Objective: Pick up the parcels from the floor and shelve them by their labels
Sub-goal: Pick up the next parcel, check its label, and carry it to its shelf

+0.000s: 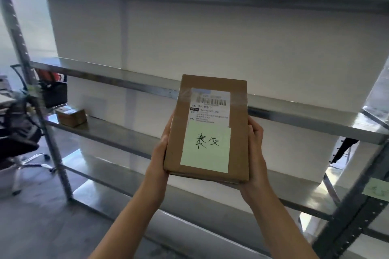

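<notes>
A flat brown cardboard parcel (237, 132) is held up in front of a metal shelving rack (147, 86). It carries a white shipping label with a barcode and a pale green note with handwritten characters. My left hand (161, 149) grips its left edge and my right hand (255, 149) grips its right edge, fingers behind the box. A second, small brown parcel (71, 117) lies at the left end of the third shelf down.
The rack has several steel shelves with a white wall behind. A green paper tag (376, 190) hangs on the right upright. A black office chair (19, 132) and a desk stand left of the rack. Grey floor lies below.
</notes>
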Motion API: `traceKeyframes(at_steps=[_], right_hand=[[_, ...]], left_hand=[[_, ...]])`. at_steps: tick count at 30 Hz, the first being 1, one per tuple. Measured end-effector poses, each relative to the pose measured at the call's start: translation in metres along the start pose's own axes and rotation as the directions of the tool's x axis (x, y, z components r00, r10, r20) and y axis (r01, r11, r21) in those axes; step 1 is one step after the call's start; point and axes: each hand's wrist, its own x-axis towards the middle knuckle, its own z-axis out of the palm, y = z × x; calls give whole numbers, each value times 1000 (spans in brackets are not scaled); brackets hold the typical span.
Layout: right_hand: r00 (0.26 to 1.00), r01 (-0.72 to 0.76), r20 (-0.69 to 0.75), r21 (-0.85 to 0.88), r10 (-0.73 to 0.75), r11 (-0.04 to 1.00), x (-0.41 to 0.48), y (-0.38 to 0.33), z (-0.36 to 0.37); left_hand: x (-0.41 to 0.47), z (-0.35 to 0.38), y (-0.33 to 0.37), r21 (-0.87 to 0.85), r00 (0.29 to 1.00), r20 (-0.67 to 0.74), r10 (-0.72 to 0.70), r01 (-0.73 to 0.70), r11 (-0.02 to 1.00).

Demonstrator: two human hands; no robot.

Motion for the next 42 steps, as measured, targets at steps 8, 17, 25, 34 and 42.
traceKeyframes(at_steps=[8, 17, 25, 34, 42], right_hand=[[977, -81, 205, 80, 63, 993, 18, 15, 22], [910, -204, 380, 64, 165, 977, 18, 56, 49], [821, -272, 534, 57, 201, 961, -6, 101, 95], [726, -333, 641, 10, 250, 943, -9, 149, 216], [672, -395, 699, 58, 245, 917, 3, 205, 352]], left_hand=[[-15, -19, 19, 86, 990, -121, 74, -64, 994], [-59, -39, 24, 120, 926, -371, 68, -25, 992], [-95, -84, 22, 203, 844, -526, 109, -1, 979], [-100, -192, 34, 239, 706, -682, 189, -28, 970], [-71, -326, 62, 216, 639, -750, 172, -10, 976]])
